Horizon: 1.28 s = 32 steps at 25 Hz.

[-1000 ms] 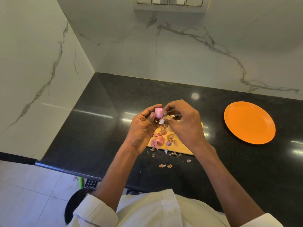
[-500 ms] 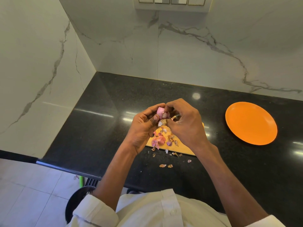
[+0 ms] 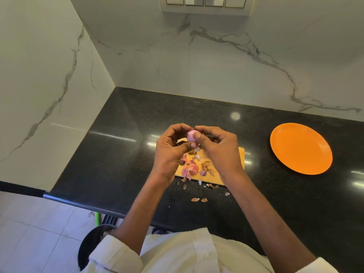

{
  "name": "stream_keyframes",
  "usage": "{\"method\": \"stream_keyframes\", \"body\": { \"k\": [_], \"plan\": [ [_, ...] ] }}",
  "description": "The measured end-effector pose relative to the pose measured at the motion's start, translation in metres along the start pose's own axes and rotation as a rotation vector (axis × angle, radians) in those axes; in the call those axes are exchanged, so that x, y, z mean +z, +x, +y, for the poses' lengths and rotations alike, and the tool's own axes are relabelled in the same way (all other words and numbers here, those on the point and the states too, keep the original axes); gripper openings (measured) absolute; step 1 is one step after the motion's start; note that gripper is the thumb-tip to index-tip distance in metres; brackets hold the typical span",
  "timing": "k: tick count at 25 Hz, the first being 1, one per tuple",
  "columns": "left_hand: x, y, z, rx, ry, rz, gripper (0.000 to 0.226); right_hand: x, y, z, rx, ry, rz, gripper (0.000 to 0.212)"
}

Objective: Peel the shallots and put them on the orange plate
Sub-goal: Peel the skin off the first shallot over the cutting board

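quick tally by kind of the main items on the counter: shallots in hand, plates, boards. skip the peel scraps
Pink peeled shallot, held between the left hand and right hand: 1
Round orange plate, nothing on it: 1
Yellow wooden cutting board, strewn with peels: 1
Total: 3

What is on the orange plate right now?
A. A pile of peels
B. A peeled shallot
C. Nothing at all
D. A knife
C. The orange plate shows only its bare surface; the one pink shallot is pinched between the left hand and right hand, and the peels lie on the yellow cutting board.
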<state>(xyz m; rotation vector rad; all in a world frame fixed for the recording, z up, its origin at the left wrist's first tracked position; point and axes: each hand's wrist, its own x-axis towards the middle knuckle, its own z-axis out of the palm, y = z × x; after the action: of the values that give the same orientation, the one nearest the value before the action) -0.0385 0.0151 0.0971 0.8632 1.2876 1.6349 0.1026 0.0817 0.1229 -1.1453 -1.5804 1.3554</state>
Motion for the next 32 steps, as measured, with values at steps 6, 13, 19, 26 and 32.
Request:
{"method": "stream_keyframes", "body": {
  "k": [6,13,19,26,32],
  "plan": [
    [0.001,-0.003,-0.002,-0.026,0.074,-0.012,0.041,0.002,0.002,0.005,0.104,0.119,0.086,0.014],
    [0.005,-0.008,-0.003,-0.069,0.063,0.056,0.027,0.001,-0.008,0.011,0.28,0.393,-0.126,0.023],
    [0.031,-0.008,-0.004,-0.026,0.213,0.212,0.019,0.012,-0.021,0.015,0.179,0.417,-0.14,0.027],
    [0.044,0.003,0.005,-0.167,0.172,0.395,0.048,0.009,-0.022,0.019,0.128,0.429,-0.086,0.028],
    [0.024,-0.014,-0.001,-0.2,-0.025,0.072,0.027,-0.009,-0.012,0.029,0.242,0.483,-0.043,0.024]
  ]
}}
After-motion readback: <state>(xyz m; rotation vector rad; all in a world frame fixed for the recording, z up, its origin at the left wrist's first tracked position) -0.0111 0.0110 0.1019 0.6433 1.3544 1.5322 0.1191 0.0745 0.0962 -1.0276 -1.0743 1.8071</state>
